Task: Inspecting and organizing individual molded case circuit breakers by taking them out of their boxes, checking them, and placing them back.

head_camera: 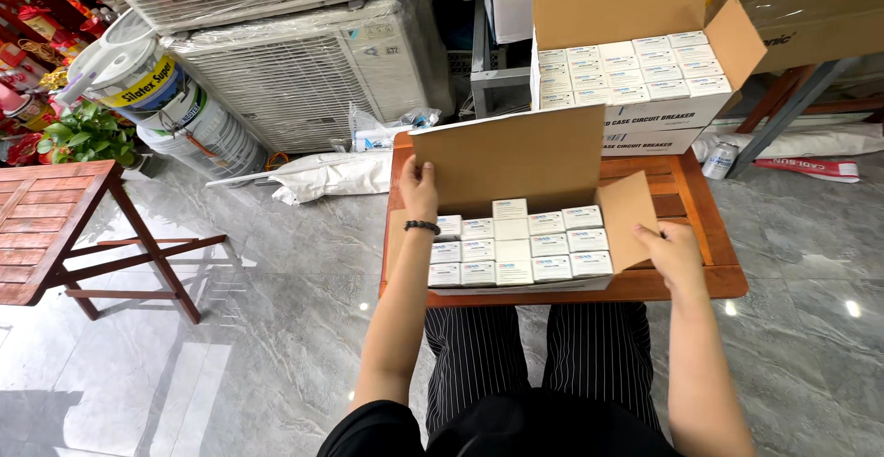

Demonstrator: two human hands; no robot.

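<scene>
Open cardboard box at table's front edge, packed with small white boxes, about twenty. Left hand grips back flap; right hand pinches side flap. Second open box at far edge.

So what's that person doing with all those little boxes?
A seated person has an open cardboard carton of small white boxes on a wooden table. The left hand holds its back flap, the right hand its side flap. A second open carton of the same boxes stands behind.
</scene>
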